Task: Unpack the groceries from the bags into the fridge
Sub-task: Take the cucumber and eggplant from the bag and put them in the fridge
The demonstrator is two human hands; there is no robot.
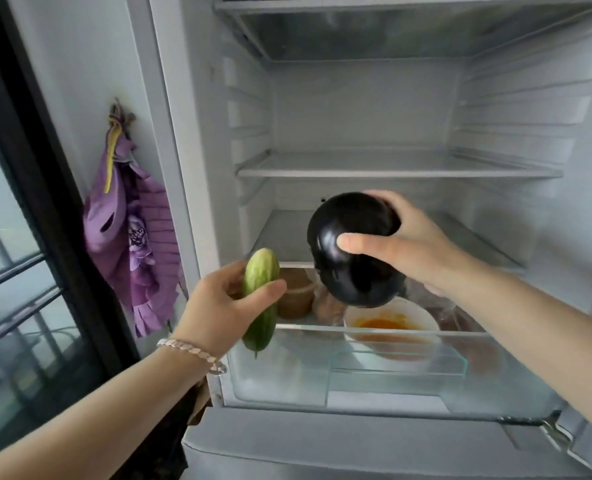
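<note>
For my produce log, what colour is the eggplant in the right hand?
Glossy purple-black eggplant; head view.

The cucumber [261,271] is pale green, darker at its near end. The eggplant [353,223] is glossy purple-black. At left, the hanging cloth [149,244] is purple with a flower print. A white bowl [430,322] holds orange sauce [384,323]. The fridge [357,109] is white inside.

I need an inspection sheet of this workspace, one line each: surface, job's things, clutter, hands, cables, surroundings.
Surface: open fridge with a glass shelf inside.
Job's things: cucumber and eggplant, both held in front of the fridge.
Clutter: brown tub and bowl of orange sauce low inside.
Hands: left hand holds the cucumber; right hand grips the eggplant.
Cables: nothing seen.
Surroundings: purple cloth hangs on the wall left of the fridge; dark-framed window further left.
</note>
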